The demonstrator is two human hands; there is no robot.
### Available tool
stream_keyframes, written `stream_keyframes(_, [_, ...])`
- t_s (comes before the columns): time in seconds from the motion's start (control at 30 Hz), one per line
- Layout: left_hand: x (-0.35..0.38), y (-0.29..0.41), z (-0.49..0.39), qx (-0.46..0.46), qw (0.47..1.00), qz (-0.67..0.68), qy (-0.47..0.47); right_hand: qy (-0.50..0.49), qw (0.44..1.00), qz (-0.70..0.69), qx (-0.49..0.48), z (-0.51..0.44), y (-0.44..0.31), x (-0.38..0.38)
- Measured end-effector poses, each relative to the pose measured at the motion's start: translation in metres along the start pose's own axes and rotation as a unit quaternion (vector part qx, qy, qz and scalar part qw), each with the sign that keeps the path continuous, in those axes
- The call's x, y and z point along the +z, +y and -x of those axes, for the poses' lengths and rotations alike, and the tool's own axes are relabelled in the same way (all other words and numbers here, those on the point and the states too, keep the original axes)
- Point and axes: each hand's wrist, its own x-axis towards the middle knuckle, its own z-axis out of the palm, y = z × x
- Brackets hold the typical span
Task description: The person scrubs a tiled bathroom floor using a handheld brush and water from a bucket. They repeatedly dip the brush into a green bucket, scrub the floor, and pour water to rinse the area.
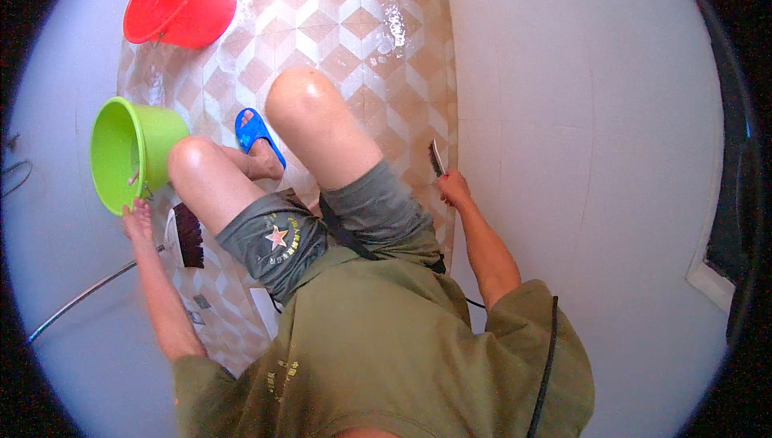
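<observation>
My right hand (452, 188) is closed on the handle of a scrub brush (435, 159), whose dark bristles face left, beside the foot of the right wall. On the left, my left hand (137, 221) grips the lower rim of a green plastic bucket (160, 142), which is tilted with its mouth towards the left wall. Just right of that hand is a broom head (188, 236) with dark bristles, joined to a metal pole (84, 299). The patterned tile floor (362, 46) looks wet and shiny near the top.
A red plastic bucket (205, 9) stands at the upper left. Plain walls rise on both sides. My foot in a blue slipper (260, 136) is on the floor between the green bucket and my knee. A floor drain (202, 301) lies below the broom head.
</observation>
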Motion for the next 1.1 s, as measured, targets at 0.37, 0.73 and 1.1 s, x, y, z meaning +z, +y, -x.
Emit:
stream_keyframes(0.37, [0.012, -0.216, 0.141, -0.233, 0.910, -0.333, -0.079, 0.104, 0.990, 0.059, -0.074, -0.046, -0.029, 0.059])
stream_keyframes(0.73, [0.010, -0.266, 0.233, -0.432, 0.830, -0.353, -0.015, 0.333, 0.933, -0.115, -0.065, -0.224, -0.271, 0.103])
stream_keyframes(1.1, [0.142, -0.367, 0.198, -0.425, 0.874, -0.219, -0.085, 0.282, 0.947, -0.091, -0.121, -0.289, -0.291, 0.066])
